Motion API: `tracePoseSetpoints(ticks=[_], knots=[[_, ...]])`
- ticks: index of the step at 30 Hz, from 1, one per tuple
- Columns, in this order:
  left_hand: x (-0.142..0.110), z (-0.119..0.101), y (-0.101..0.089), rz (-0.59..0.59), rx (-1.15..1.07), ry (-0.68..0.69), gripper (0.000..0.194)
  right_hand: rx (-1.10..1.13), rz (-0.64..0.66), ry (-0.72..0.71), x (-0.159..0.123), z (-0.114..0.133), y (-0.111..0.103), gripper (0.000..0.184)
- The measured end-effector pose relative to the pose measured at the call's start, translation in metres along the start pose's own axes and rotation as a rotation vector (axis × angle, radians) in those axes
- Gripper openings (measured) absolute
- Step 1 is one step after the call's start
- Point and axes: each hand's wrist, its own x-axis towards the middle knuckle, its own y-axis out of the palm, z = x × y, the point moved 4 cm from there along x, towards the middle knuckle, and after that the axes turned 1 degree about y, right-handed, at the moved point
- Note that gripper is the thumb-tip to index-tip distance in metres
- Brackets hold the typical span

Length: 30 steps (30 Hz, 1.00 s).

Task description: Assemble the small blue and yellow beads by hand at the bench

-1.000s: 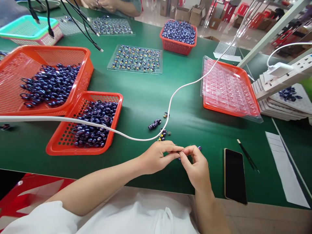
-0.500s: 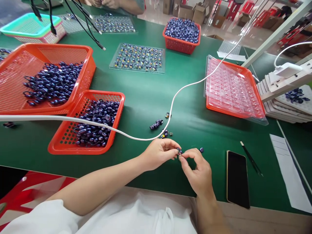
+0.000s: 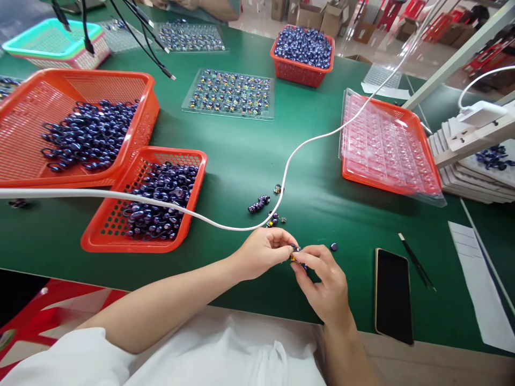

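In front of my body, my left hand (image 3: 269,252) is closed in a pinch on a small dark blue earbud part (image 3: 295,255), which shows a yellow patch. My right hand (image 3: 324,279) meets it from the right, thumb and fingertips closed on the same part. The fingers hide most of it. Just beyond my hands lie a short row of dark blue shells (image 3: 258,204), a loose part with a yellow patch (image 3: 272,221) and another small part (image 3: 278,188). A single dark blue cap (image 3: 333,246) rests right of my right hand.
Orange baskets of dark blue looped parts (image 3: 161,201) stand left. A filled clear tray (image 3: 229,94) and a red basket (image 3: 303,78) are farther back. A white cable (image 3: 287,166) crosses the table. Right are clear trays on an orange basket (image 3: 386,185), tweezers (image 3: 416,261) and a phone (image 3: 393,295).
My right fingertips have shifted slightly left and over the part, and its yellow patch now shows between my hands. My left hand stays nearly in place.
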Motion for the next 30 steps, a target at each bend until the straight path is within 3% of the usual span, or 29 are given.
tracePoseSetpoints(ticks=[6,11,16,19,22,25,30], knots=[[0.001,0.008,0.0,0.008,0.165,0.031,0.02,-0.091,-0.028,0.02,0.001,-0.001,0.002,0.027],[-0.004,0.001,0.002,0.07,0.388,0.192,0.027,0.066,-0.003,0.32,0.001,-0.008,0.001,0.003],[-0.008,-0.006,0.006,0.07,0.494,0.272,0.024,0.233,0.03,0.637,-0.007,-0.022,0.001,0.02],[-0.007,-0.003,0.007,0.064,0.45,0.246,0.025,0.285,0.056,0.692,-0.011,-0.027,0.003,0.024],[-0.005,0.001,0.005,0.081,0.3,0.166,0.025,0.348,0.07,0.659,-0.013,-0.027,0.003,0.02],[-0.004,0.0,0.002,0.136,0.078,0.046,0.022,0.381,0.069,0.486,-0.01,-0.021,0.0,0.015],[-0.001,0.0,-0.004,0.173,-0.051,-0.043,0.022,0.22,0.144,0.011,-0.004,-0.003,-0.003,0.054]])
